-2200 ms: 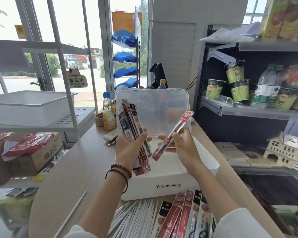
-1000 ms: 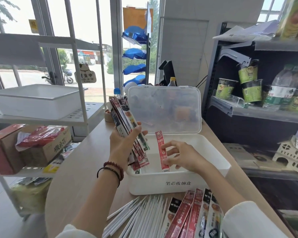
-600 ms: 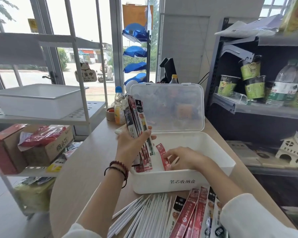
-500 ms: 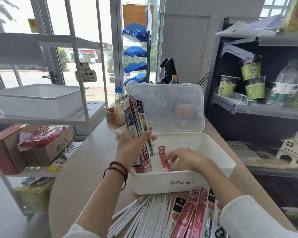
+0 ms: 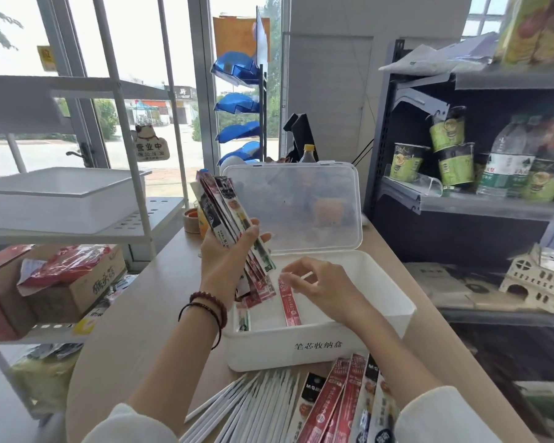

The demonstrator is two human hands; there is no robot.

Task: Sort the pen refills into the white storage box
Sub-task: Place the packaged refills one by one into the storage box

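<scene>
The left hand grips a fan of refill packs over the white box. The right hand, loosely curled, sits at a red pack leaning inside, grip unclear. The loose fan may slip, scattering packs.

White storage box stands open, lid upright — a red refill packet leans inside, a green one at left, fanned packets held above.
</scene>
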